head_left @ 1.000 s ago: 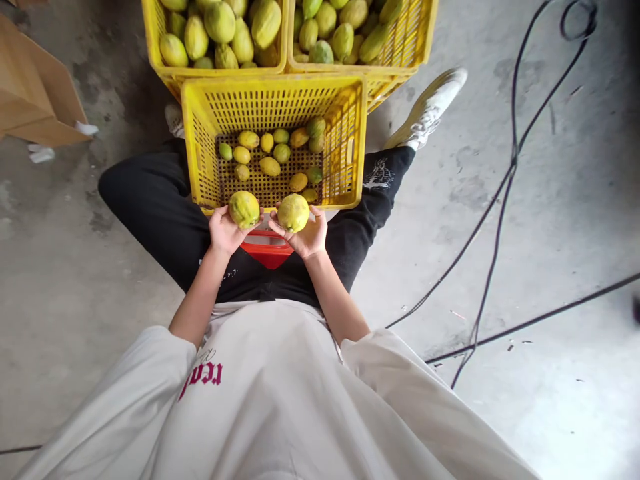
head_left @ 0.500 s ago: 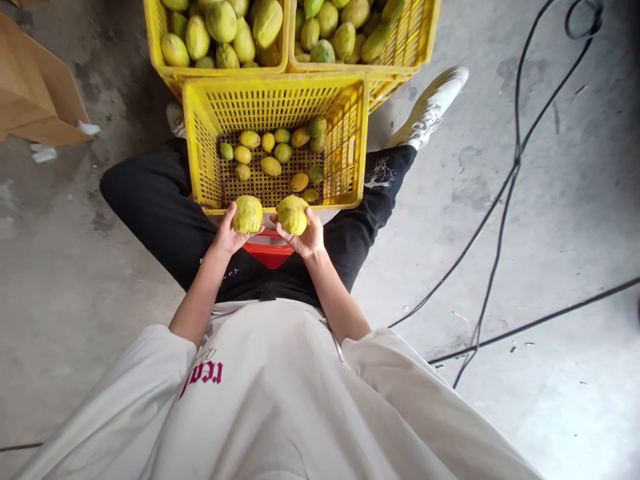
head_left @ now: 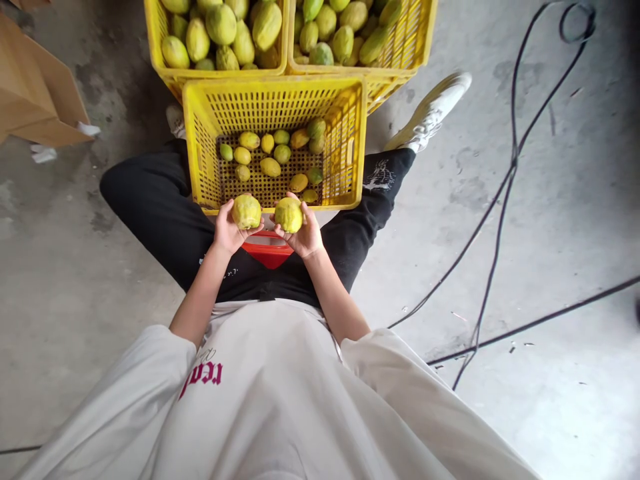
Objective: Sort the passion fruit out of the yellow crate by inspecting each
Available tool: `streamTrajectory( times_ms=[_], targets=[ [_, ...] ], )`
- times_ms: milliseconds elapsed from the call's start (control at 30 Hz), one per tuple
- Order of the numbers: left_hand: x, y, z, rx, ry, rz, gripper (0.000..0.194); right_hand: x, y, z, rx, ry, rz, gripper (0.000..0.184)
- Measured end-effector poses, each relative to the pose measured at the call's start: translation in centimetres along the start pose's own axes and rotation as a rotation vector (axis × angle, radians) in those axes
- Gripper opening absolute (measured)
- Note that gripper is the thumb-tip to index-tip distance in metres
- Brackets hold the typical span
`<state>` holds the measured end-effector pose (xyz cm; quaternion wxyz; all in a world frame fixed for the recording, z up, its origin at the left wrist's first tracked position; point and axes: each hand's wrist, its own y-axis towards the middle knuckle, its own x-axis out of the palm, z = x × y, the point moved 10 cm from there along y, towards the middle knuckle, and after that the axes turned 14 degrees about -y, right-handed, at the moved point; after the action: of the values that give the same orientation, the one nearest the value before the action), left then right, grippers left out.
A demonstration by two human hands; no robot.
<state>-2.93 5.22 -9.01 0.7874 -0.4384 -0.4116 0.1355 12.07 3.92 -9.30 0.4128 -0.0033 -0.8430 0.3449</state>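
My left hand (head_left: 230, 227) is closed around a rounded yellow-green fruit (head_left: 247, 212), thumb on its outer side. A similar yellow-green fruit (head_left: 289, 215) rests in the grip of my right hand (head_left: 307, 233), fingers curled under and behind it. Both fruits are side by side, a short gap apart, just over the near rim of a yellow plastic crate (head_left: 270, 85). Several smaller yellow and green fruits (head_left: 271, 167) lie scattered on that crate's slotted bottom. The exact kind of fruit is unclear.
Behind stand two more yellow crates, a left one (head_left: 156, 40) and a right one (head_left: 425, 40), heaped with larger green-yellow fruits (head_left: 221, 25). Something red (head_left: 270, 255) shows between my legs. A cardboard box (head_left: 40, 87) stands left; black cables (head_left: 500, 220) cross the floor right.
Both fruits have been turned in my hands, so other sides of them face up. My right hand has shifted slightly left. The fruits in the crate lie as before.
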Motion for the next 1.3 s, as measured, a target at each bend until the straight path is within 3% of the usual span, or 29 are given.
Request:
streamTrajectory(
  times_ms=[300,533,700,900,1300],
  targets=[
    [0.3,-0.2,0.3,0.053,-0.028,0.006,0.038,0.2,-0.3,-0.8,-0.022,0.081,0.027,0.044],
    [0.9,-0.2,0.2,0.033,0.084,-0.151,0.039,0.6,-0.6,-0.4,0.040,0.045,-0.005,0.043],
    [1.4,-0.3,-0.4,0.006,0.162,-0.230,0.054,0.3,-0.6,-0.2,0.061,0.040,0.023,0.038],
    [1.1,-0.4,-0.3,0.034,0.179,-0.221,0.059,0.5,-0.6,-0.4,0.038,0.067,0.008,0.027],
    [2.9,-1.4,-0.2,0.083,0.195,-0.361,0.069,0.5,-0.5,-1.3,-0.031,0.077,0.011,0.024]
  ],
)
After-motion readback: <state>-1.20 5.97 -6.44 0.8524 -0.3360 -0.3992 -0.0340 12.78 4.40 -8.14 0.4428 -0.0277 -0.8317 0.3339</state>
